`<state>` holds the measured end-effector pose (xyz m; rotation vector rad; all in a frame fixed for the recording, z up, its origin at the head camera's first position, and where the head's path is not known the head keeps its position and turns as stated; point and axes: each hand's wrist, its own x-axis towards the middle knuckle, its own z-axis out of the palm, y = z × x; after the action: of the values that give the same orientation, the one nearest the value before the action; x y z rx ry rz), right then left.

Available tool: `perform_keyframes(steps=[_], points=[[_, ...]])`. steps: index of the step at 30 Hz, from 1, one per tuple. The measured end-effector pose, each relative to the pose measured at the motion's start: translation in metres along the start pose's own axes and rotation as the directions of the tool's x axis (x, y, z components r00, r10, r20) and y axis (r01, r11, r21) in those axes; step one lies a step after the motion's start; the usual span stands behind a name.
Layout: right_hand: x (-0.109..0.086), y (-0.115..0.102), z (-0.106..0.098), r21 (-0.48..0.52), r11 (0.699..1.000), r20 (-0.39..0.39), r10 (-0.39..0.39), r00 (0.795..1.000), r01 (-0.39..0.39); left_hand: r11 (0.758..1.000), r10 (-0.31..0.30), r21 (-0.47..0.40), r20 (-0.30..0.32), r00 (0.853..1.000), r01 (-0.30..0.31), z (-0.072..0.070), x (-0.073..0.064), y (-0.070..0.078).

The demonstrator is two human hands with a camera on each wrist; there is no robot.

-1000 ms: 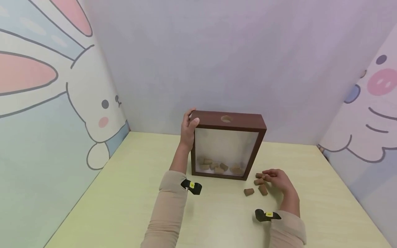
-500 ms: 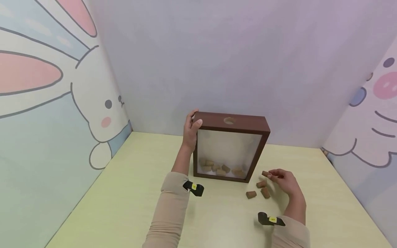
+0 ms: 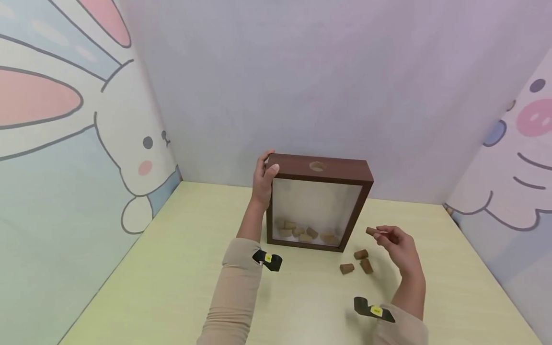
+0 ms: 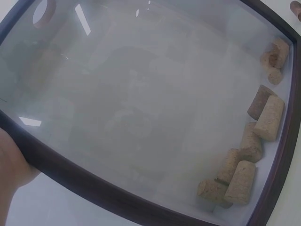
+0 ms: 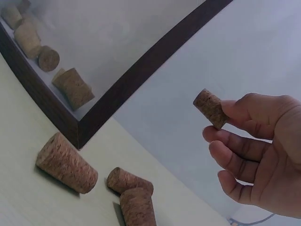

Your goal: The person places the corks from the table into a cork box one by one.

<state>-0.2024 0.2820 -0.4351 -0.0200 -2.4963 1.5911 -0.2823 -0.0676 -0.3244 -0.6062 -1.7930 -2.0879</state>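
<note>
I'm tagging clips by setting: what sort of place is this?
Perhaps a small staged booth: a plain backdrop behind the table, and a cartoon rabbit on the left wall.

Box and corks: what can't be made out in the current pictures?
Exact count of corks inside the box: left wrist view, they overlap.
Left hand: left wrist view, cut off by the left edge.
Loose cork: right wrist view, end cut off by the bottom edge.
Held cork: right wrist view, partly covered by the right hand.
</note>
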Motion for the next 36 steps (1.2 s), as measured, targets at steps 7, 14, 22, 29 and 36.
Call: perform_keyframes(steps=[7,14,22,29,36], points=[[0.0,-0.025,0.005,0.237,0.971,-0.132,-0.008,0.991,0.039,1.0,-0.001,0.004,0.006,1.0,0.001,0.0,0.0,0.001],[0.001,-0.053,0.014,0.425,0.901,-0.258,0.023,0.966,0.092,1.0,-0.011,0.005,-0.01,1.0,0.011,-0.002,0.004,-0.013],[0.001,-0.085,0.021,0.612,0.751,-0.41,0.031,0.912,0.249,1.0,-0.011,0.0,-0.004,1.0,0.011,-0.004,0.004,-0.012],[0.005,-0.11,0.019,0.689,0.615,-0.491,0.007,0.871,0.383,1.0,-0.004,0.021,-0.003,1.0,0.005,-0.002,0.0,0.0],[0.012,-0.132,0.019,0.732,0.493,-0.498,-0.084,0.863,0.471,1.0,0.0,0.022,-0.011,1.0,0.0,-0.003,0.001,0.0]])
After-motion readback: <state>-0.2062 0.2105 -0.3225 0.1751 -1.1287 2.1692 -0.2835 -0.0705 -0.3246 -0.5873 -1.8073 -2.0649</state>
